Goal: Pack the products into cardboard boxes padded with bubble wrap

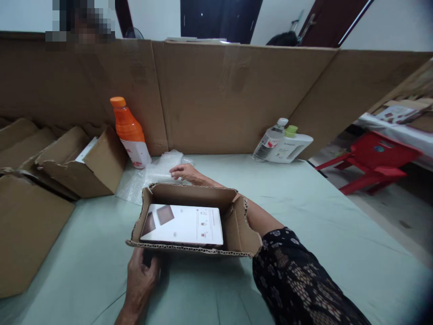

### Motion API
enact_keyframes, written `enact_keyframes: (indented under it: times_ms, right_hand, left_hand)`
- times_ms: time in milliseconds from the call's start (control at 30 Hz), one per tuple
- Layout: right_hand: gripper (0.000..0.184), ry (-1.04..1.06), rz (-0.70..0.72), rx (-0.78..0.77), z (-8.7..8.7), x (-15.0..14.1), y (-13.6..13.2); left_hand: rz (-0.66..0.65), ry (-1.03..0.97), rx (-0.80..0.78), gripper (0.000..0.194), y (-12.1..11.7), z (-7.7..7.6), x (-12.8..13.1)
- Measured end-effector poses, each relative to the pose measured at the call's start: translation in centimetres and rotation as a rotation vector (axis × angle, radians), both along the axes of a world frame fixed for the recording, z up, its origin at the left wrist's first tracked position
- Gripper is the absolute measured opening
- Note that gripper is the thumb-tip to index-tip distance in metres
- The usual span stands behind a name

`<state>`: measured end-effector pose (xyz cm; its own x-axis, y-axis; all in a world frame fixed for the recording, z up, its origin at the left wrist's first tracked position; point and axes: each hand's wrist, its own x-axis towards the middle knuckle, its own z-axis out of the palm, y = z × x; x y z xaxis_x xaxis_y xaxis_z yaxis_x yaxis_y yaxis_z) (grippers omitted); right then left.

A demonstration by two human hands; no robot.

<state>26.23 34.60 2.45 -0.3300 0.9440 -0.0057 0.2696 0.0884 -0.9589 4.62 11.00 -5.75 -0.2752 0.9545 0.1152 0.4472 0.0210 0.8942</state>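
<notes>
An open-topped cardboard box [193, 195] with rough-cut edges is in the middle of the table. Inside it lies a white printed box [186, 223] with brown squares and small pictures on top. My left hand [142, 273] holds the cardboard box at its near left corner; some of its fingertips are hidden by the box. Past the far side of that box reaches my right arm, partly covered by its wall. At its end my right hand [184, 173] has its fingers stretched out at the edge of a crumpled clear bubble wrap sheet [158, 171].
An orange-capped bottle [130, 131] stands behind the bubble wrap. More cardboard boxes [83, 162] crowd the left. A clear water bottle [270, 140] and a white jug [294, 148] lean by the cardboard partition [237, 99]. A red chair [382, 158] is off to the right.
</notes>
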Motion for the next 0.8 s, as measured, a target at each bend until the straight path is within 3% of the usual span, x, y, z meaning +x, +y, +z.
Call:
enact_keyframes:
  times_ms: [100,200,333,533,633,733,800]
  right_hand:
    - [0.020,0.082,-0.130,0.024,-0.2,0.5,1.5]
    - [0.031,0.141,-0.248,0.090,0.4,4.8,0.1]
    - [0.043,0.150,-0.407,0.131,0.6,12.1,-4.5]
    - [0.038,-0.023,-0.512,0.004,-2.2,19.8,-13.1]
    - [0.031,-0.129,-0.569,0.007,-3.2,21.2,-16.4]
    - [0.026,-0.195,-0.630,0.085,-3.0,20.5,-18.8]
    - [0.026,-0.223,-0.524,0.107,-2.3,19.1,-20.4]
  left_hand:
    - [-0.020,-0.007,-0.020,0.028,-0.1,0.2,-0.1]
    - [-0.036,-0.014,-0.051,0.029,-0.3,0.0,-0.3]
    - [-0.012,0.003,-0.032,0.027,-0.3,0.1,-0.3]
    - [-0.013,0.048,-0.072,0.026,-0.7,1.1,-0.5]
    - [0.016,0.073,-0.080,0.028,-0.7,1.2,-0.6]
    - [0.031,0.046,-0.094,0.035,-0.5,1.6,-0.5]
    - [0.040,0.005,-0.111,0.039,-0.6,2.0,-0.5]
